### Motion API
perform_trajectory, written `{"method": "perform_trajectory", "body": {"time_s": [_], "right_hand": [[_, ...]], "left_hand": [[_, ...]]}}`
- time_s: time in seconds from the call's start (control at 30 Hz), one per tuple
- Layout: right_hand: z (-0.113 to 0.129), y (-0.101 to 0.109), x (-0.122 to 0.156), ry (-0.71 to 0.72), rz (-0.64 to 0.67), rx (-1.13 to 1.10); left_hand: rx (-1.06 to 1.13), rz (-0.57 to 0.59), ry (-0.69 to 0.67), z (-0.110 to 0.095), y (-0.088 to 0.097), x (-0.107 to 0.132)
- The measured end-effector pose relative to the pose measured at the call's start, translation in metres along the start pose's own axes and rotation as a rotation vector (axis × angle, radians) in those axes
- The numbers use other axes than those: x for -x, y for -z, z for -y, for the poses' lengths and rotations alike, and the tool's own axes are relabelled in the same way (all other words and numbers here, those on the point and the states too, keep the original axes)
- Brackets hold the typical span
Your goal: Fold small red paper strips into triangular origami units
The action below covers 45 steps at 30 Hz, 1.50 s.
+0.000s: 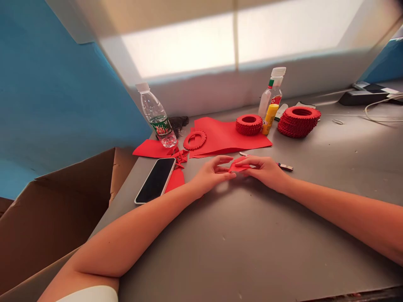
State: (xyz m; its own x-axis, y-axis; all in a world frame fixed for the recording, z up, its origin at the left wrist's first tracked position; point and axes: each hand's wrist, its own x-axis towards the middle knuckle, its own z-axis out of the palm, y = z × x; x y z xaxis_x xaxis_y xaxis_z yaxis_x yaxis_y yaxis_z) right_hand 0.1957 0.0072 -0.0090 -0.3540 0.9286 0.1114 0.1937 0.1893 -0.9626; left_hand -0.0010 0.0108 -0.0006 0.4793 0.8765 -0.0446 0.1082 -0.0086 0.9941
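Both my hands meet at the middle of the grey table (252,243) on a small folded piece of red paper (238,167). My left hand (211,173) pinches its left end with thumb and fingers. My right hand (266,171) is closed on its right end, fingers curled over it. The paper sits just above the table surface.
Red paper sheets (226,136) lie behind my hands with a flat red ring (195,139), a thick red ring (249,124) and a stack of red rings (298,121). A water bottle (155,115), glue bottle (272,93), glue stick (270,118), phone (155,180), and cardboard box (56,209) stand around.
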Motion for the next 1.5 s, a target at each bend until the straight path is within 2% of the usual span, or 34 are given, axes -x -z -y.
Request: {"method": "perform_trajectory", "body": {"time_s": [0.13, 0.27, 0.47, 0.57, 0.67, 0.73, 0.9, 1.07, 1.27, 1.5], "right_hand": [[-0.002, -0.001, 0.001, 0.029, -0.042, 0.102], [-0.003, 0.0, 0.001, -0.003, -0.019, 0.142], [-0.002, -0.002, 0.003, -0.079, 0.007, -0.041], [0.0, -0.002, 0.005, -0.128, 0.027, -0.06], [0.003, -0.002, 0.006, -0.152, 0.016, -0.02], [0.003, -0.002, 0.006, -0.153, 0.022, -0.023], [0.003, -0.002, 0.004, -0.096, 0.006, -0.077], [0.002, 0.0, 0.003, -0.045, -0.014, -0.051], [0.0, -0.002, 0.005, 0.011, -0.083, 0.03], [0.005, -0.01, 0.008, 0.017, -0.038, 0.034]], "left_hand": [[0.069, 0.024, -0.025, 0.006, 0.004, -0.003], [-0.011, -0.037, -0.031, 0.011, 0.006, -0.003], [-0.059, -0.049, -0.078, 0.009, 0.005, -0.005], [-0.21, -0.08, -0.109, 0.007, 0.003, -0.004], [-0.323, -0.087, -0.065, 0.005, 0.002, -0.002], [-0.269, -0.069, -0.043, 0.005, 0.001, -0.002], [-0.163, -0.109, -0.155, 0.01, 0.001, -0.002], [-0.224, -0.098, -0.111, 0.006, 0.0, 0.0], [-0.061, -0.029, -0.045, 0.002, -0.004, 0.001], [-0.086, -0.007, -0.085, 0.008, -0.004, 0.0]]}}
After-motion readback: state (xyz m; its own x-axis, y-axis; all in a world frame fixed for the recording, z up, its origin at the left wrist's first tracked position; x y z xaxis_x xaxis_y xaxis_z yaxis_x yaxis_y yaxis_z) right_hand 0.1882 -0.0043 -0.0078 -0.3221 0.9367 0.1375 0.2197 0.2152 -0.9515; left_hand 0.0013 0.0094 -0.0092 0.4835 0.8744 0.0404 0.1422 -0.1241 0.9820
